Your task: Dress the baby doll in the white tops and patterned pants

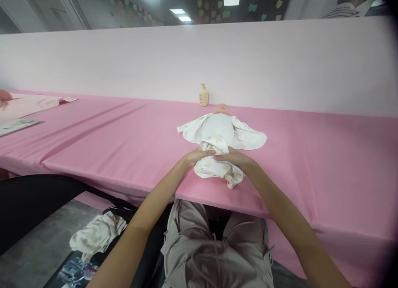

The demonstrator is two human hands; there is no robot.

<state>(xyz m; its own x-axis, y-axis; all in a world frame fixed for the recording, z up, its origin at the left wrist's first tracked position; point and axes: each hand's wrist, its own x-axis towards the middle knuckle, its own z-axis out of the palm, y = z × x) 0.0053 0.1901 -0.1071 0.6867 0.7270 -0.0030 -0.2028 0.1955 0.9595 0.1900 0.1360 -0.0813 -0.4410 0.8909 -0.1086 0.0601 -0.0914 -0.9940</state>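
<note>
A baby doll lies on its back, with its head toward the wall and its lower body toward me. White clothing covers its torso, and a loose white flap spreads out to the right. Over the doll's lower body is a bunched white baby garment with small yellowish prints. My left hand grips this garment from the left, thumb on top. From the right, my right hand is closed on it too, the thumbs almost meeting. Folds of cloth hide most of my fingers and the doll's legs.
A cream pump bottle stands against the white partition. Pink cloth covers the long table. Pale cloths lie at far left. Below left are a black chair and a crumpled white cloth. A person shows beyond the partition.
</note>
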